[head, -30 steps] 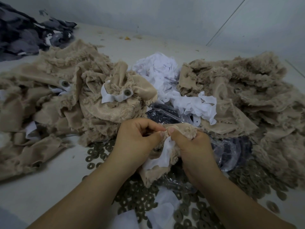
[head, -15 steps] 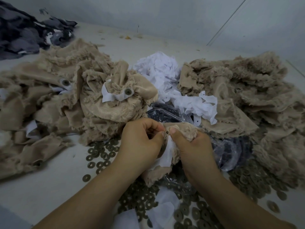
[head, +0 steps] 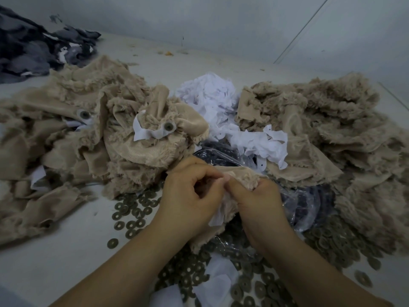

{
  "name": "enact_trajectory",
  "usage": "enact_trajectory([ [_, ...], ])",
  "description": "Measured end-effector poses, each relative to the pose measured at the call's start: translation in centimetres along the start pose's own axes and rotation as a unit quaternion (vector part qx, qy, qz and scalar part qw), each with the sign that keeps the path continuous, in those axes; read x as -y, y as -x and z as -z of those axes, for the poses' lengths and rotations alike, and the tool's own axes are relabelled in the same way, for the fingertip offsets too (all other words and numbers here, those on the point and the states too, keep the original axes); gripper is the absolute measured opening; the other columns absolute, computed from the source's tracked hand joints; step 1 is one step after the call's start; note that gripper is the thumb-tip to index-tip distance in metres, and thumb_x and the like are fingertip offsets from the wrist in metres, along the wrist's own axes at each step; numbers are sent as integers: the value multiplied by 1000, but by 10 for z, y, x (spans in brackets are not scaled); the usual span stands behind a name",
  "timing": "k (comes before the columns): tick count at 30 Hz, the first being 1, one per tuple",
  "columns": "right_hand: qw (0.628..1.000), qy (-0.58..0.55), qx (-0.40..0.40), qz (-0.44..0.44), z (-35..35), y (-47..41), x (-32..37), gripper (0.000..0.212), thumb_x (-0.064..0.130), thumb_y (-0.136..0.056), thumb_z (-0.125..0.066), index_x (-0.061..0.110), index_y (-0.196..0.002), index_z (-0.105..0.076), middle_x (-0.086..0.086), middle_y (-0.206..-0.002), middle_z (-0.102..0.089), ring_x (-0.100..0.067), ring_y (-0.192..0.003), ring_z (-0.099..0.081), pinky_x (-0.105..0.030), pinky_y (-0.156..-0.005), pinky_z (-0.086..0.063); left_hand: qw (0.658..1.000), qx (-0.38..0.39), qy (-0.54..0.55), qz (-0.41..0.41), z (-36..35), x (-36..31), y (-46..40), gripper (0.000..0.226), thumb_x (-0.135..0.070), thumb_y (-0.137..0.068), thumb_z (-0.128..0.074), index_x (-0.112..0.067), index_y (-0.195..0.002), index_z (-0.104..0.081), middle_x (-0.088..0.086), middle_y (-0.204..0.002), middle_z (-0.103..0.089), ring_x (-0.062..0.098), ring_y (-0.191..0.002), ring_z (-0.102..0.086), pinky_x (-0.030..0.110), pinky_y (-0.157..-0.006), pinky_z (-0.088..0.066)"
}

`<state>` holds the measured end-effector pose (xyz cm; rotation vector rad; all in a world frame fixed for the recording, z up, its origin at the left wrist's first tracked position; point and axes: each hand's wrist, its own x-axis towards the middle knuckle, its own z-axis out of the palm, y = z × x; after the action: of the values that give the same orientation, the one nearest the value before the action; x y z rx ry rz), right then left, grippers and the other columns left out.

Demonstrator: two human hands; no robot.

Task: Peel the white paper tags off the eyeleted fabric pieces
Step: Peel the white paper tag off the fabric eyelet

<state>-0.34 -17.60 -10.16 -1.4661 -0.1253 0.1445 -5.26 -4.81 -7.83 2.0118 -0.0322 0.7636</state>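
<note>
Gripping tan fabric piece (head: 241, 176), both hands (head: 190, 196).

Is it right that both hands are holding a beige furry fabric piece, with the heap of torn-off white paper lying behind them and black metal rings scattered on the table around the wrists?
Nearly. The head view shows the rings are dull olive-bronze, not black. The rest holds: the left hand and right hand grip the beige fabric piece, and the white paper heap lies behind them.

I work on a pale grey-white flat work surface (head: 66, 251) under dim, even light. At twelve o'clock, a plain grey-white wall (head: 221, 21); a thin diagonal seam (head: 303, 29) at one o'clock.
</note>
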Motion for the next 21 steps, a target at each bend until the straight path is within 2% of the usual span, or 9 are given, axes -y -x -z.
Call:
enact_trajectory([
  [4,1000,15,-4,7,0,0,0,12,11,-91,-70,9,-83,-78,-13,-82,-77,-32,-82,-75,-55,-80,-60,999,12,22,36,0,3,-2,15,3,-80,-74,-11,-81,-77,-2,-80,-68,6,-79,-63,15,-73,-50],
  [7,1000,24,-8,11,0,1,0,11,12,-91,-71,9,-82,-78,-14,-83,-77,-34,-83,-75,-59,-81,-59,999,16,26,36,1,5,-3,18,5,-80,-74,-12,-80,-77,-1,-80,-67,6,-78,-63,13,-70,-49],
  [10,999,30,-7,14,1,-1,3,12,13,-90,-72,9,-80,-77,-13,-80,-77,-33,-79,-75,-57,-77,-61,999,17,33,-3,2,2,-2,8,-10,-81,-75,-17,-84,-76,-3,-84,-65,7,-81,-63,11,-71,-48],
  [12,999,28,-10,15,1,-2,5,13,12,-90,-72,8,-79,-77,-13,-77,-77,-33,-75,-75,-56,-75,-61,999,35,14,-24,4,1,-2,14,-18,-74,-82,-18,-85,-74,-3,-88,-63,7,-84,-61,11,-73,-47],
  [14,1000,11,-12,10,0,-2,6,12,9,-90,-72,5,-80,-78,-16,-79,-77,-34,-76,-76,-55,-77,-61,998,49,-3,-42,4,4,-3,22,-10,-69,-87,-18,-84,-72,-1,-90,-61,6,-86,-60,10,-75,-46],
  [17,1000,4,-4,14,-1,-2,5,10,6,-90,-71,4,-84,-78,-16,-81,-77,-33,-79,-76,-49,-77,-62,997,50,-5,-63,3,6,-4,16,-1,-71,-82,-10,-81,-74,1,-88,-62,8,-84,-60,16,-74,-49],
  [21,1000,13,-9,19,0,-1,3,13,7,-89,-73,11,-77,-78,-12,-78,-77,-30,-78,-75,-44,-75,-61,998,41,22,-33,4,9,-5,14,4,-79,-74,-9,-76,-73,0,-83,-64,11,-79,-62,20,-71,-51],
])
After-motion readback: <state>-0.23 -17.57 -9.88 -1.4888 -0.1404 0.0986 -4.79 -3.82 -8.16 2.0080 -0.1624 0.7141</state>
